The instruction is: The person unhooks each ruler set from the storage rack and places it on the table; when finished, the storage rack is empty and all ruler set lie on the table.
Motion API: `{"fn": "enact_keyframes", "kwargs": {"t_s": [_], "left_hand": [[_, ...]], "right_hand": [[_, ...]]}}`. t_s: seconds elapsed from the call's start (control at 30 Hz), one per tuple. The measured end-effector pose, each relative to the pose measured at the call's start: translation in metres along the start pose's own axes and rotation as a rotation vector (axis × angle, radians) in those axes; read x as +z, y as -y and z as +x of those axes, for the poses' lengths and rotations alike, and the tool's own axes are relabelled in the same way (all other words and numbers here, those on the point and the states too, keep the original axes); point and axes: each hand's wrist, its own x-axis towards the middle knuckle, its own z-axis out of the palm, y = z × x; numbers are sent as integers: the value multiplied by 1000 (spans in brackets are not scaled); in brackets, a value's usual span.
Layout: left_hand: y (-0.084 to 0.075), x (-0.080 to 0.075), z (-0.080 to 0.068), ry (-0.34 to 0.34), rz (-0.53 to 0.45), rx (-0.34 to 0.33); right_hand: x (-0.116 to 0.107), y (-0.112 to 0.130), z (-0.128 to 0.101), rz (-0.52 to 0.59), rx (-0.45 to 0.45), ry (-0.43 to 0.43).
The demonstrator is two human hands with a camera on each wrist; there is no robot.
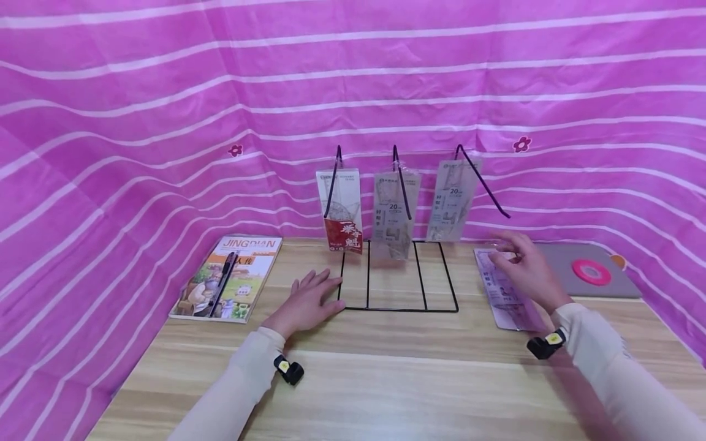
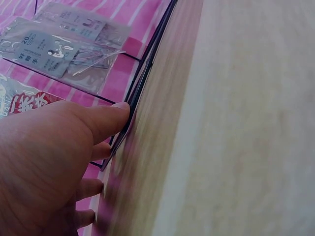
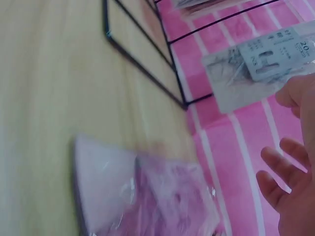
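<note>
Black wire display rack [image 1: 398,288] stands at the table's twelve o'clock, three clear plastic ruler packets [image 1: 394,211] hanging from its hooks. Left hand [image 1: 305,301] lies flat, fingers spread, touching the frame's nine o'clock corner. Right hand [image 1: 526,266] hovers, fingers loosely apart, over a glossy flat packet [image 1: 504,293] on the wood-grain table [image 1: 386,380].

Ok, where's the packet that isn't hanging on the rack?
In the head view, the loose packet lies flat on the table, right of the wire rack, beneath the right hand and beside the grey pad.
</note>
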Motion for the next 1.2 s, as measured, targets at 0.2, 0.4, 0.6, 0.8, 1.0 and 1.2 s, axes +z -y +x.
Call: {"fn": "enact_keyframes", "kwargs": {"t_s": [0.2,0.4,0.6,0.8,1.0,1.2], "left_hand": [[0,1,0,0,-1,4],[-2,2,0,9,-6,-2],[-3,-1,0,0,-6,-3],[0,3,-2,0,-11,-12],[2,5,-2,-5,-13,-7],[1,2,-1,-8,-7,0]], "right_hand": [[7,11,14,108,55,31],[11,13,26,220,97,52],[13,21,45,269,93,51],[22,32,62,308,84,47],[30,39,65,306,77,28],[35,46,61,409,13,-78]]}}
